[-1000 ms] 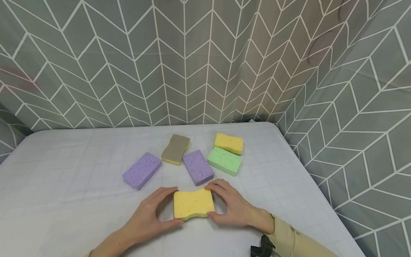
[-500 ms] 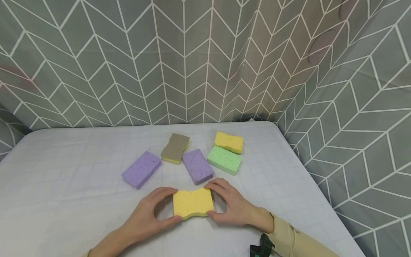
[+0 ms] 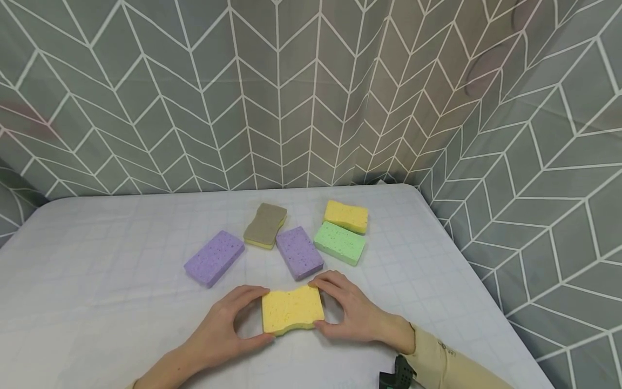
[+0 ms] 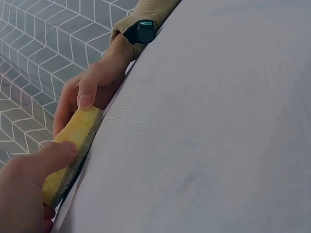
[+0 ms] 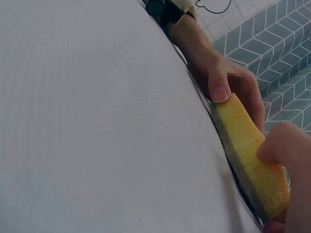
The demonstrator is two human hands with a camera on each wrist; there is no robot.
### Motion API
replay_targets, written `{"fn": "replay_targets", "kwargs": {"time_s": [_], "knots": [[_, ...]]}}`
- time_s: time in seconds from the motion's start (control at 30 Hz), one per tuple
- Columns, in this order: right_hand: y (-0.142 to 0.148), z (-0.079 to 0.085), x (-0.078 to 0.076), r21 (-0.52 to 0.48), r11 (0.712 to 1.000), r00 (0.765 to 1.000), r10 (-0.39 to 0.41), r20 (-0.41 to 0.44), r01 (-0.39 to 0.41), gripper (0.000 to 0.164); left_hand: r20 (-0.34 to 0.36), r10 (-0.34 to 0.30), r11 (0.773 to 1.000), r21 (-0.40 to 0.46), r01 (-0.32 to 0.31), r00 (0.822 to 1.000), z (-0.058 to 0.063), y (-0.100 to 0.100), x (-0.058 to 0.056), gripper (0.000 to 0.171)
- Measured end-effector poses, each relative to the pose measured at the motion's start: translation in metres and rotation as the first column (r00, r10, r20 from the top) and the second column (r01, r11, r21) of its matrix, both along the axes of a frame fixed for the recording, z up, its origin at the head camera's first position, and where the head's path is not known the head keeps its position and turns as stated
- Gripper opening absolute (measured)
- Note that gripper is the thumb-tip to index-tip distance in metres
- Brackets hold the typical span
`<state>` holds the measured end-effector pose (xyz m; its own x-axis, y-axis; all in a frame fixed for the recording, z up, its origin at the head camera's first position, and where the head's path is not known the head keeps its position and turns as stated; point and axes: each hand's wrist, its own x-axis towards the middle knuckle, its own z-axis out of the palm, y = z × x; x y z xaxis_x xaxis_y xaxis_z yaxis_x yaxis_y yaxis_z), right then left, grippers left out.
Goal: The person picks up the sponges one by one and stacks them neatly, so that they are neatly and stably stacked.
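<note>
A yellow sponge (image 3: 292,309) with wavy long sides lies flat on the white table, near its front. In the wrist views the sponge (image 4: 73,141) shows a dark scouring layer underneath, against the tabletop. My left hand (image 3: 221,327) grips its left end, thumb at the near edge and fingers at the far corner. On the opposite end, my right hand (image 3: 357,313) pinches the sponge the same way. The right wrist view shows both thumbs on the near side of the sponge (image 5: 248,155).
Beyond the hands lie two purple sponges (image 3: 214,259) (image 3: 299,253), a grey-topped sponge (image 3: 265,225), a green sponge (image 3: 339,243) and another yellow sponge (image 3: 346,216). A grey patterned curtain (image 3: 252,97) borders the table (image 3: 112,243) at the back and right.
</note>
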<state>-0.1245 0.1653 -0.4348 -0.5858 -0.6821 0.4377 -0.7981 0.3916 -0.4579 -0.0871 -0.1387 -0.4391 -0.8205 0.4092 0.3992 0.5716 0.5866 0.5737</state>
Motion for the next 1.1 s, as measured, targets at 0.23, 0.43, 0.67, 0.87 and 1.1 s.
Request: {"fn": "replay_targets", "kwargs": {"time_s": [0.23, 0.43, 0.67, 0.87, 1.1], "knots": [[0.0006, 0.0017, 0.0002, -0.012, 1.000, 1.000, 0.017, 0.002, -0.017, 0.064, -0.039, -0.001, 1.000, 0.000, 0.001, 0.999, -0.0025, 0.0009, 0.0002, 0.069], [0.0011, 0.0020, 0.0007, -0.028, 0.999, 1.000, 0.019, 0.018, -0.018, 0.055, -0.052, -0.003, 1.000, -0.004, 0.002, 0.999, -0.0027, 0.0017, 0.0002, 0.070], [0.0001, -0.0001, -0.0002, -0.096, 0.995, 0.999, -0.023, -0.028, 0.020, 0.044, -0.048, 0.006, 1.000, -0.011, -0.007, 0.999, -0.0025, 0.0016, 0.0004, 0.069], [0.0003, -0.0030, -0.0038, -0.176, 0.978, 0.989, -0.129, -0.076, 0.115, 0.037, -0.054, 0.008, 1.000, -0.012, -0.009, 0.999, -0.0019, 0.0013, 0.0002, 0.069], [0.0002, -0.0039, -0.0062, -0.283, 0.930, 0.961, -0.265, -0.076, 0.234, 0.030, -0.052, 0.008, 1.000, -0.016, -0.009, 0.999, -0.0014, 0.0015, 0.0005, 0.070]]}}
